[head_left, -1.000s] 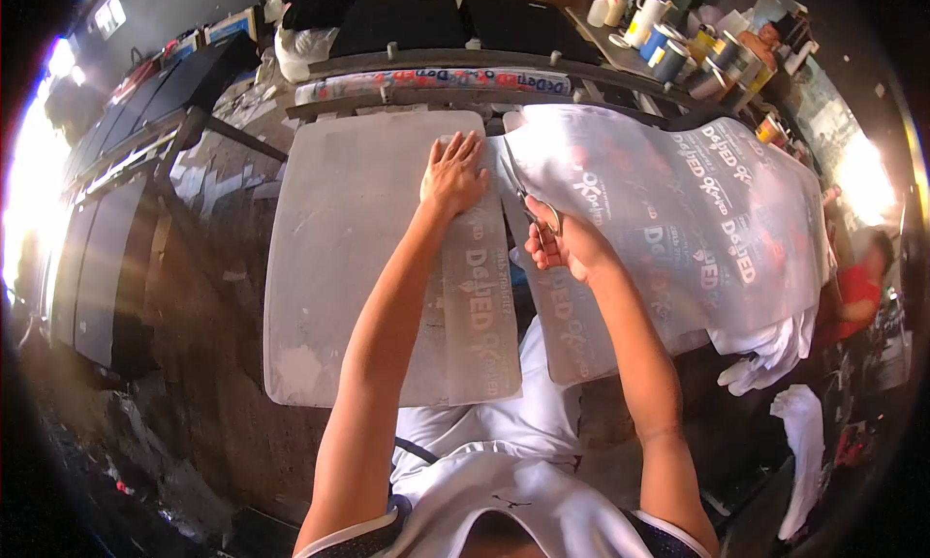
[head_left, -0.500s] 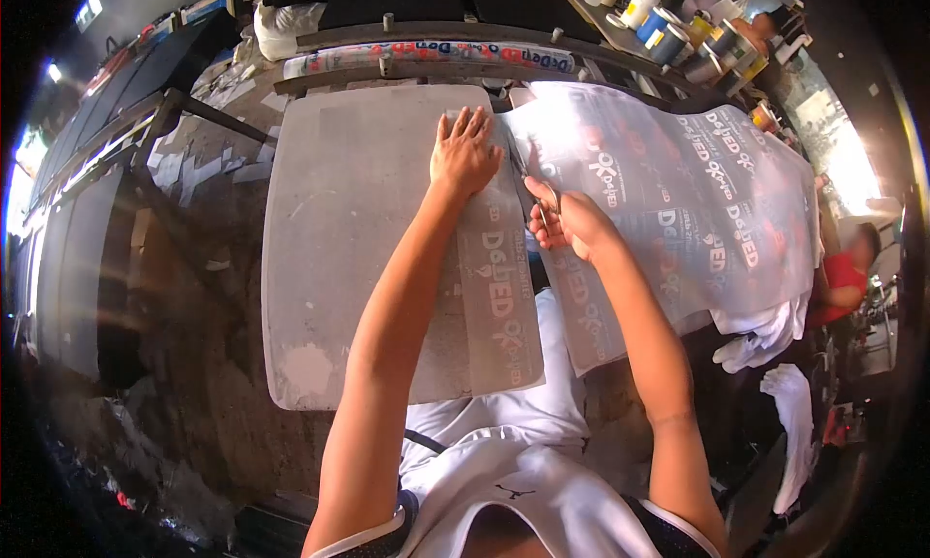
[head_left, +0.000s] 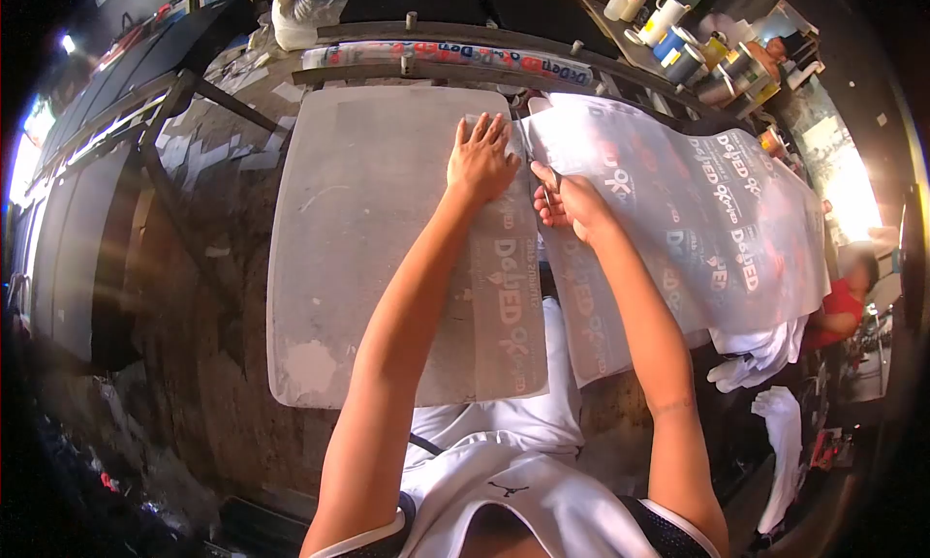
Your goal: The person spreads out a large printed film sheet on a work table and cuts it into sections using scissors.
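Note:
My left hand point(head_left: 482, 161) lies flat, palm down and fingers spread, near the far right corner of a grey board point(head_left: 373, 190). It presses on a strip of translucent printed plastic sheet point(head_left: 509, 296) along the board's right side. My right hand point(head_left: 577, 207) is closed on scissors point(head_left: 555, 179), their blades pointing away from me at the slit between this strip and the wider printed sheet point(head_left: 668, 200) on the right. The sheet carries white and red lettering. A gap in the plastic runs from the scissors down towards my lap.
Beyond the board, metal rails point(head_left: 436, 70) hold a roll of printed plastic point(head_left: 455, 56). Mugs and tubs point(head_left: 678, 49) crowd a table at the far right. White cloth point(head_left: 760, 350) hangs under the sheet's right end, near a person in red point(head_left: 843, 301). Paper scraps point(head_left: 194, 156) litter the floor.
My right hand and the scissors have moved a little farther from me along the slit. My left hand stays at almost the same spot on the board. The whole view has shifted slightly.

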### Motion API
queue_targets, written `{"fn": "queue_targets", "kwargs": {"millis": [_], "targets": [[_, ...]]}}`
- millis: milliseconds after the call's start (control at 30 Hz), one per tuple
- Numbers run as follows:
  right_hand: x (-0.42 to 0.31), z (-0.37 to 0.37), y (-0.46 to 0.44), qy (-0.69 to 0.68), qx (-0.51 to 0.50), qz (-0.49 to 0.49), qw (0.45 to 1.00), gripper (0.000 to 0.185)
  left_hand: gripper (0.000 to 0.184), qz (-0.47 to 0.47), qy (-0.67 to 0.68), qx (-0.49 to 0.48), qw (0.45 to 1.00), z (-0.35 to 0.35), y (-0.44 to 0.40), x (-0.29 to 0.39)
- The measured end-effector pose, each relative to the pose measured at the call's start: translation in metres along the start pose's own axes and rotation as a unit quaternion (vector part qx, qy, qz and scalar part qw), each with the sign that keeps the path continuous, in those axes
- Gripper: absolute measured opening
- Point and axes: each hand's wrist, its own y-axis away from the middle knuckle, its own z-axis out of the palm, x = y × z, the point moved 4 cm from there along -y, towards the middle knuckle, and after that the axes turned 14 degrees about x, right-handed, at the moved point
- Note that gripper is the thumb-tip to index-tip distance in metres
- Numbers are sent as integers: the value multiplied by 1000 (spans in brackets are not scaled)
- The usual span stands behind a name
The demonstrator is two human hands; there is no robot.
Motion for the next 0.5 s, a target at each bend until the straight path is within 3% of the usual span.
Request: {"fn": "queue_targets", "kwargs": {"millis": [500], "targets": [[6,5,-14,1,8,-19,1000,57,66,5,-8,12,1000,-3,-1,1]]}}
